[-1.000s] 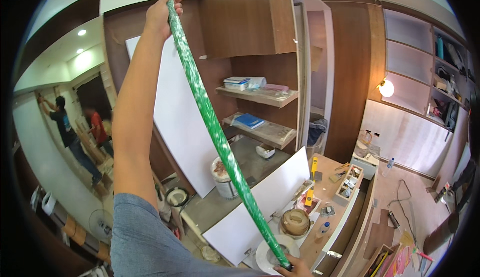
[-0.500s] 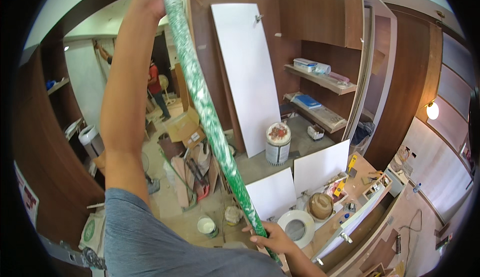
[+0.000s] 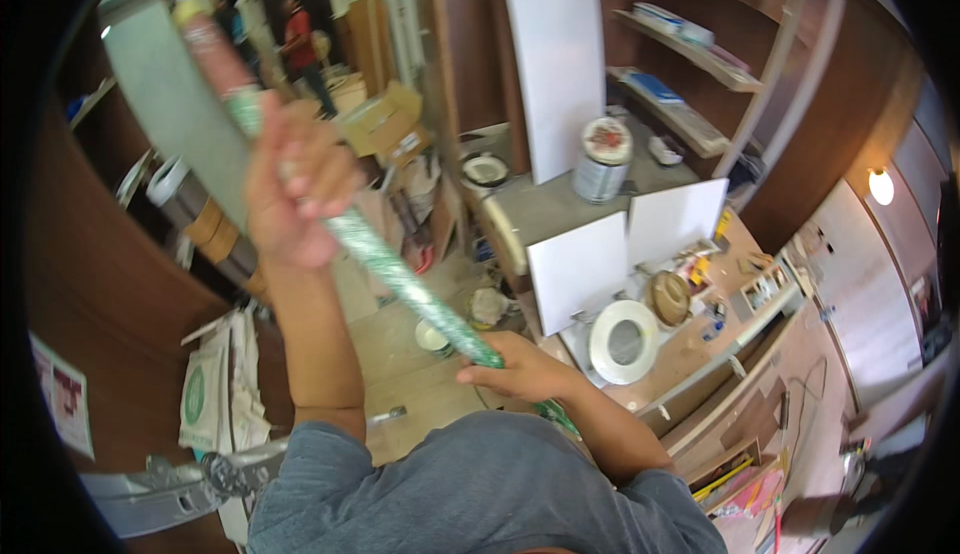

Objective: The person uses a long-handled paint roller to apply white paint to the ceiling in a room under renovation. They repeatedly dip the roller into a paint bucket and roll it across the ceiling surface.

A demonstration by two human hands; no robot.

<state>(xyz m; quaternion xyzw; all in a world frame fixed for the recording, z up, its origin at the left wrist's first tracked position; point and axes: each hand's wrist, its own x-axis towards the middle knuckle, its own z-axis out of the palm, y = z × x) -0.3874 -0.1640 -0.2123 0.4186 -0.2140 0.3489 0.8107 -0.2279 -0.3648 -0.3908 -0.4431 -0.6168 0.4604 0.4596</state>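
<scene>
A long pole (image 3: 405,284), mottled green and white with a reddish upper part, runs slantwise across the middle of the view. My left hand (image 3: 300,189), smeared by motion, is closed around its upper half. Lower down, my right hand (image 3: 520,366) grips it, with thumb and fingers around the green part. A short green length shows again below the right wrist. The pole's top end, yellowish and blurred, points up to the far left.
A paint can (image 3: 604,159) stands on the grey counter beside a tall white panel (image 3: 560,64). To the right, a white ring (image 3: 597,344) and a brown round pot (image 3: 668,297) rest on a worktop. A cardboard box (image 3: 395,124) lies behind. Two people stand far back. A metal ladder part (image 3: 150,504) is lower left.
The pole has swung down and leftward, its top end now in view. My left hand has come down from the top edge, and my view has tilted lower. The right hand keeps its hold.
</scene>
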